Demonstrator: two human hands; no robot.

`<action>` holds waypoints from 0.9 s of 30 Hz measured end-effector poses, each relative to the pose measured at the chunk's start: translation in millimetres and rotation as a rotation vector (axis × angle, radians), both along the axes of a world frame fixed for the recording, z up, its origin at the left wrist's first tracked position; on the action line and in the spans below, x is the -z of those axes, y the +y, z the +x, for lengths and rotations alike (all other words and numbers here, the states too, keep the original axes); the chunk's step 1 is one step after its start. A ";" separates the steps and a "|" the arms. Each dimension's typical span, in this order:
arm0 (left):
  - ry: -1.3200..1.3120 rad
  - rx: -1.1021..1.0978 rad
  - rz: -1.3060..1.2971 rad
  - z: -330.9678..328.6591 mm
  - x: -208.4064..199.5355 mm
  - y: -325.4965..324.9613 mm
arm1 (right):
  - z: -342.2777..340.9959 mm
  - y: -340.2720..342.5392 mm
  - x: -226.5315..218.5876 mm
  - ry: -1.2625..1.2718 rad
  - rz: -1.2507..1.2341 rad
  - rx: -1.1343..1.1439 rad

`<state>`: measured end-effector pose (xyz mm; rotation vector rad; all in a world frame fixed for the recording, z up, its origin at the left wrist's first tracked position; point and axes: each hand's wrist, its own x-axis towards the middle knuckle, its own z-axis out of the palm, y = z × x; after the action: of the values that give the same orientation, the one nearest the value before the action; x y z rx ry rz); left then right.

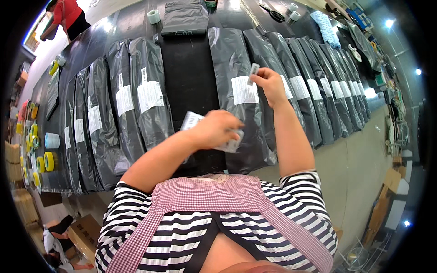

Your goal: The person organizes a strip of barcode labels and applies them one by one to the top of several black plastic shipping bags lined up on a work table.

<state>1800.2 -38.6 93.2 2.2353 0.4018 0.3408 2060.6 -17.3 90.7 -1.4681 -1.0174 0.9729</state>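
My right hand [271,87] pinches a small white barcode label [253,74] between thumb and fingertips. The label hovers at the upper right corner of a large white sticker [244,90] on a long grey plastic parcel [232,50]; I cannot tell if they touch. Lower and to the left, my left hand [214,129] is closed on a strip of labels [191,120], one end sticking out behind the hand and more showing below its fingers. That hand is over the left edge of the same parcel and the black tabletop [191,77].
Several more grey parcels with white stickers lie in rows on the left [148,59] and right [300,86]. Farther back are a folded grey bag [184,18], a tape roll [154,17] and black scissors [273,13]. Yellow tape rolls [48,161] stand far left. A person in red [66,16] is beyond.
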 end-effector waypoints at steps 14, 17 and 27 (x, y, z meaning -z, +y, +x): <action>0.176 0.010 -0.043 65.7 35.1 -46.8 | 37.3 75.6 53.2 0.059 -0.105 -0.202; 0.162 -0.008 -0.056 67.1 34.9 -48.0 | 39.8 77.0 64.4 0.015 -0.043 -0.220; 0.134 -0.036 -0.102 66.5 37.8 -47.9 | 40.8 76.7 61.7 -0.462 0.233 -0.198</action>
<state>1866.7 -86.5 55.4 2.1597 0.5199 0.1855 2101.3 59.4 29.0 -1.4435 -1.5797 0.6310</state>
